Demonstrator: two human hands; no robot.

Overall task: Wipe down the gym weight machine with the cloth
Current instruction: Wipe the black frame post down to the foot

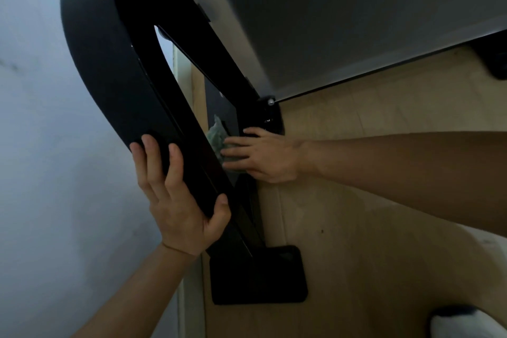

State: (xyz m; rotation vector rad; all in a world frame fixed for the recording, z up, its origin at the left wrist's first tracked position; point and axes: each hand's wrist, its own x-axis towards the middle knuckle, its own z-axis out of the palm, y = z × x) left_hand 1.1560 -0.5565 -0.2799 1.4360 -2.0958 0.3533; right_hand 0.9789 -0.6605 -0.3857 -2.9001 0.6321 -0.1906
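Two hands work: left hand (175,200) grips the rigid weight machine (175,129) frame; right hand (258,155), fingers flat, presses the soft, limp cloth (216,136).

An indoor exercise room, seen close to the floor: the black steel frame (175,68) of a weight machine slants beside a rounded dark pad (109,77), its rubber-capped foot (260,274) planted on pale wood-look flooring (370,228), against a plain white wall (41,145).
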